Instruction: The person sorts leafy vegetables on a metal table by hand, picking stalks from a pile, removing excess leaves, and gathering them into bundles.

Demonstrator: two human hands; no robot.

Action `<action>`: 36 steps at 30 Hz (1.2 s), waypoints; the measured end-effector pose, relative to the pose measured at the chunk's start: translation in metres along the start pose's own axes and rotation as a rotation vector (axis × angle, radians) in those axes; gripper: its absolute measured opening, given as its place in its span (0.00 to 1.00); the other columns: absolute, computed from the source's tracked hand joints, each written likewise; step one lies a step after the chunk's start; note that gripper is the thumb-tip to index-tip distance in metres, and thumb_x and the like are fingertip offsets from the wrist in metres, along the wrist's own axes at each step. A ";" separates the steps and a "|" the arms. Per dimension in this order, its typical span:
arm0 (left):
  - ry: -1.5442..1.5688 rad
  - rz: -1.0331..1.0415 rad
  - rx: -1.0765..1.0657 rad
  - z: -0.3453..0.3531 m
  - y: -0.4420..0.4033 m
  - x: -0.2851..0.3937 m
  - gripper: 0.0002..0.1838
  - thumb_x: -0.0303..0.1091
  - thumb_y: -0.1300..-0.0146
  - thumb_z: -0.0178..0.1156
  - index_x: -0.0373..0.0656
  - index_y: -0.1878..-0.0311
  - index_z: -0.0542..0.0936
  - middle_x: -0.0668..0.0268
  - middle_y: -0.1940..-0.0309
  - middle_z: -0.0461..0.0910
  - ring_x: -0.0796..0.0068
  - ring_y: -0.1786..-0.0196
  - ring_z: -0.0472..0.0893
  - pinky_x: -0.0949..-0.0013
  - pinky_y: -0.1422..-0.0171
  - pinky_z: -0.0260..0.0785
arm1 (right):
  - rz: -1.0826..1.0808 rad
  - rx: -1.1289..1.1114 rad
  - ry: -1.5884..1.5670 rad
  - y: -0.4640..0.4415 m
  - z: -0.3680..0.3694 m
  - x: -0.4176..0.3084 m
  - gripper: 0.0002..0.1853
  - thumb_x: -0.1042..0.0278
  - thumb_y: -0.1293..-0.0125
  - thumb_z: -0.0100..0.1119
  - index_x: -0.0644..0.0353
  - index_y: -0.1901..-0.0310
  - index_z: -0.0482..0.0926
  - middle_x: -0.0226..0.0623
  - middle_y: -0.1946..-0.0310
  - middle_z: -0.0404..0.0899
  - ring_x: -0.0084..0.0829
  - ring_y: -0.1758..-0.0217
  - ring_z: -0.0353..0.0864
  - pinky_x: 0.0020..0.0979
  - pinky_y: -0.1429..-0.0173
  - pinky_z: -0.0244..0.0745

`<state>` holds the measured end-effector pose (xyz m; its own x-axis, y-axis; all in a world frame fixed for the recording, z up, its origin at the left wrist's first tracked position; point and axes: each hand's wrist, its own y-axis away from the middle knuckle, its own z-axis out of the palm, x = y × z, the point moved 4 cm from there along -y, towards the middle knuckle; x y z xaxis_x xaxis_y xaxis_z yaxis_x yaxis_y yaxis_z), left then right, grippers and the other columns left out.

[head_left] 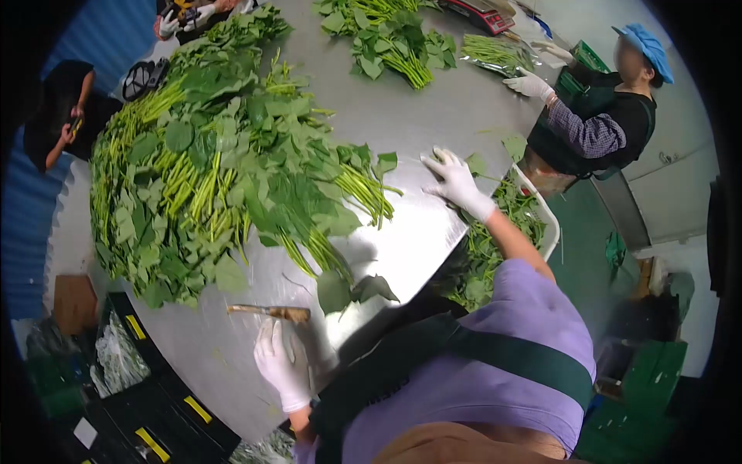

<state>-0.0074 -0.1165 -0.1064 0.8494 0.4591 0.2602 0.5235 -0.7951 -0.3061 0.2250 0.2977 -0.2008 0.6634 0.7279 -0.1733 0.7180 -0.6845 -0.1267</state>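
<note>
Fingers of the right hand (457, 185) spread flat on the counter (348, 100), holding nothing; those of the left hand (281, 363) bend loosely beside a wooden-handled tool (290, 312), grip unclear. Leafy bunches (209, 166) show broad green leaves, yellow-green stems. A white-rimmed tub (554, 232) by the counter's near-right edge holds loose greens (479, 274). The bunches lie ahead of both hands, heaped along the far-left edge.

- The camera sits on the person's head and looks forward and down.
- It is very near the purple shirt (479, 379), which shows big at the bottom.
- It sees both hands from above: the left hand (283, 363) low down, the right hand (457, 185) higher up.
- The metal table (209, 348) lies across the middle, a bit farther off.
- It sees far enough to show a blue wall (27, 247) at the left.
- The view is very wide, with round black edges.
</note>
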 end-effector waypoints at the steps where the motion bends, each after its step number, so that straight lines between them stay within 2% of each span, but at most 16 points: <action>1: 0.040 0.018 0.000 0.006 0.001 0.004 0.19 0.29 0.48 0.59 0.39 0.50 0.75 0.56 0.51 0.74 0.56 0.46 0.73 0.58 0.43 0.63 | -0.040 0.009 -0.066 0.035 -0.007 -0.005 0.35 0.48 0.51 0.64 0.45 0.39 0.68 0.46 0.39 0.63 0.49 0.35 0.60 0.48 0.35 0.56; 4: 0.179 0.040 -0.061 0.014 -0.003 0.023 0.17 0.29 0.44 0.57 0.39 0.50 0.75 0.56 0.51 0.75 0.56 0.47 0.74 0.60 0.45 0.64 | -0.003 0.096 -0.190 0.138 -0.019 -0.011 0.28 0.59 0.51 0.66 0.46 0.45 0.74 0.43 0.44 0.70 0.42 0.39 0.67 0.39 0.38 0.63; 8: 0.236 0.140 -0.088 0.044 0.014 0.034 0.15 0.30 0.46 0.57 0.38 0.54 0.75 0.55 0.54 0.75 0.58 0.48 0.73 0.59 0.45 0.65 | 0.358 -0.278 0.041 0.242 0.004 0.039 0.17 0.64 0.49 0.64 0.50 0.54 0.80 0.38 0.51 0.77 0.36 0.49 0.76 0.37 0.44 0.67; 9: 0.242 0.175 -0.086 0.051 0.015 0.033 0.15 0.30 0.46 0.57 0.38 0.54 0.75 0.55 0.54 0.75 0.58 0.48 0.73 0.59 0.45 0.65 | 0.361 -0.063 0.036 0.239 -0.013 0.020 0.14 0.65 0.48 0.63 0.51 0.57 0.81 0.38 0.55 0.79 0.35 0.52 0.78 0.36 0.46 0.69; 10: 0.244 0.208 -0.088 0.057 0.018 0.033 0.15 0.30 0.47 0.58 0.37 0.55 0.75 0.55 0.55 0.75 0.57 0.49 0.73 0.59 0.45 0.65 | 0.279 0.109 -0.015 0.233 -0.024 0.007 0.13 0.68 0.48 0.63 0.52 0.58 0.81 0.39 0.58 0.80 0.34 0.55 0.80 0.34 0.52 0.72; 12: 0.222 0.280 -0.074 0.061 0.023 0.036 0.16 0.30 0.48 0.58 0.37 0.55 0.75 0.55 0.56 0.74 0.56 0.50 0.73 0.59 0.46 0.66 | 0.286 0.239 -0.212 0.201 -0.051 -0.041 0.13 0.69 0.46 0.61 0.54 0.57 0.81 0.39 0.59 0.81 0.35 0.59 0.81 0.32 0.55 0.74; 16: 0.187 0.328 -0.130 0.070 0.027 0.029 0.18 0.30 0.49 0.58 0.37 0.53 0.74 0.55 0.54 0.74 0.56 0.49 0.72 0.59 0.44 0.64 | 0.044 0.290 -0.466 0.129 -0.044 -0.126 0.10 0.68 0.43 0.58 0.57 0.60 0.81 0.38 0.62 0.81 0.38 0.62 0.81 0.32 0.55 0.75; 18: 0.152 0.307 -0.172 0.069 0.030 0.019 0.20 0.30 0.49 0.57 0.37 0.51 0.73 0.55 0.53 0.73 0.56 0.48 0.72 0.59 0.43 0.63 | -0.172 0.342 -0.515 0.095 -0.039 -0.183 0.09 0.65 0.42 0.58 0.57 0.63 0.82 0.37 0.65 0.81 0.38 0.64 0.81 0.33 0.59 0.74; 20: 0.121 0.275 -0.199 0.067 0.033 0.008 0.20 0.31 0.48 0.57 0.37 0.51 0.73 0.55 0.52 0.73 0.56 0.47 0.71 0.59 0.42 0.62 | -0.159 0.220 -0.468 0.067 -0.020 -0.218 0.13 0.56 0.43 0.58 0.57 0.68 0.82 0.37 0.70 0.81 0.39 0.67 0.80 0.35 0.63 0.73; 23: 0.117 0.199 -0.164 0.046 0.044 0.000 0.19 0.32 0.47 0.57 0.38 0.50 0.73 0.55 0.51 0.73 0.56 0.46 0.71 0.59 0.42 0.62 | -0.079 -0.187 -0.120 0.035 0.019 -0.245 0.22 0.44 0.49 0.59 0.58 0.75 0.82 0.41 0.78 0.79 0.41 0.71 0.80 0.39 0.66 0.72; 27: 0.103 0.112 -0.074 0.032 0.067 -0.022 0.18 0.32 0.48 0.58 0.38 0.53 0.75 0.57 0.53 0.75 0.56 0.48 0.72 0.60 0.43 0.63 | -0.146 -0.402 -0.030 0.029 0.024 -0.252 0.18 0.48 0.49 0.57 0.56 0.72 0.83 0.44 0.76 0.79 0.42 0.69 0.80 0.39 0.62 0.73; 28: 0.122 0.077 -0.074 0.029 0.072 -0.026 0.17 0.31 0.49 0.59 0.38 0.54 0.75 0.58 0.53 0.75 0.56 0.48 0.73 0.60 0.43 0.63 | -0.100 -0.480 -0.117 0.027 0.013 -0.248 0.16 0.53 0.47 0.58 0.59 0.72 0.82 0.41 0.78 0.80 0.36 0.73 0.80 0.36 0.65 0.72; 29: 0.165 0.069 -0.031 0.025 0.076 -0.029 0.17 0.30 0.50 0.59 0.38 0.55 0.76 0.57 0.54 0.75 0.56 0.49 0.73 0.60 0.43 0.63 | -0.028 -0.448 -0.394 0.026 0.007 -0.236 0.14 0.57 0.46 0.58 0.60 0.73 0.82 0.37 0.78 0.80 0.31 0.73 0.78 0.32 0.65 0.71; 32: 0.177 0.076 0.015 0.025 0.078 -0.034 0.17 0.29 0.50 0.59 0.39 0.55 0.76 0.57 0.54 0.75 0.56 0.50 0.74 0.60 0.44 0.64 | 0.045 -0.206 -1.293 0.025 -0.044 -0.211 0.08 0.66 0.44 0.58 0.62 0.73 0.82 0.29 0.74 0.80 0.18 0.71 0.73 0.21 0.64 0.67; 34: 0.189 0.091 0.004 0.025 0.071 -0.031 0.16 0.30 0.49 0.58 0.38 0.55 0.76 0.56 0.55 0.75 0.56 0.50 0.74 0.60 0.45 0.65 | 0.143 -0.274 -1.684 0.038 -0.075 -0.211 0.11 0.64 0.42 0.58 0.63 0.64 0.80 0.31 0.70 0.80 0.21 0.65 0.76 0.23 0.57 0.71; 36: 0.193 0.108 -0.045 0.028 0.062 -0.025 0.16 0.31 0.47 0.57 0.36 0.55 0.75 0.55 0.55 0.75 0.56 0.51 0.74 0.60 0.45 0.64 | 0.098 -0.214 -1.882 0.049 -0.087 -0.220 0.09 0.68 0.41 0.56 0.64 0.64 0.80 0.32 0.69 0.80 0.22 0.67 0.77 0.24 0.57 0.71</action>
<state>0.0056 -0.1665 -0.1574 0.8700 0.2893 0.3993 0.4226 -0.8547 -0.3014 0.1332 0.1075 -0.0839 -0.2564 -0.3934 -0.8829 0.8058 -0.5914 0.0295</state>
